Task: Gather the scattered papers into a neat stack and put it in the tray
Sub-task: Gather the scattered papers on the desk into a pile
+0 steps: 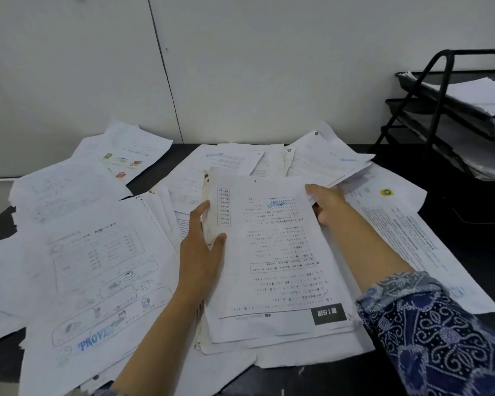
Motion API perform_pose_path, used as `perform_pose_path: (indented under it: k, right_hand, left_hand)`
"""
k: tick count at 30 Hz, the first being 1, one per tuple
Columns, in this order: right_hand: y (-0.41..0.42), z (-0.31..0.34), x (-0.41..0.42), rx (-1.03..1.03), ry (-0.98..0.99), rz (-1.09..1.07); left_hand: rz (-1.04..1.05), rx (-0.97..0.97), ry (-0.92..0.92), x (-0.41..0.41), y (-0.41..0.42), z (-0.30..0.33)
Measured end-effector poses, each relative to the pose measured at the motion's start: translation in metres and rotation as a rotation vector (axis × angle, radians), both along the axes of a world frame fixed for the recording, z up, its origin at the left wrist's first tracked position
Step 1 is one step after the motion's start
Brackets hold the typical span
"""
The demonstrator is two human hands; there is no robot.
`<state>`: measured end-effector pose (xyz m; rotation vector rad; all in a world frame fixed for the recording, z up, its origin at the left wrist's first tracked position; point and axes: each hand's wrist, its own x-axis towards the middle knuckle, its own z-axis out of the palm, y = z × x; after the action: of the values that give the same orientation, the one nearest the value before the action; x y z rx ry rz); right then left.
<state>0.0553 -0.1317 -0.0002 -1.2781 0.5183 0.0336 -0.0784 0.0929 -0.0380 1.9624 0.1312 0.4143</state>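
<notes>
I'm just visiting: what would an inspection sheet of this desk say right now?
Surface: dark table, mostly covered by paper.
Job's things: stack of papers in the middle; loose sheets all around; black tiered tray at right, already holding papers.
Clutter: nothing seen besides paper.
Grippers: left hand grips the stack's left edge; right hand holds its far right corner.
Cables: nothing seen.
Surroundings: plain pale wall.
</notes>
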Motion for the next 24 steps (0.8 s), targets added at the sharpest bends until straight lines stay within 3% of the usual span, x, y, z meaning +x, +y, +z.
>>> perform_pose_path:
  k: [4, 13, 24]
  right_hand:
    - [0.005, -0.004, 0.011, -0.125, -0.034, 0.033]
    - [0.004, 0.025, -0.005, -0.496, -0.385, -0.212]
    - [-0.025, 0.1, -0.069, -0.532, -0.817, -0.395]
  left_hand:
    - [0.003, -0.01, 0.007, 0.0, -0.001, 0.001]
    - [0.013, 0.017, -0.002, 0.0, -0.001, 0.002]
    - [0.003, 0.032, -0.004, -0.002, -0.004, 0.004]
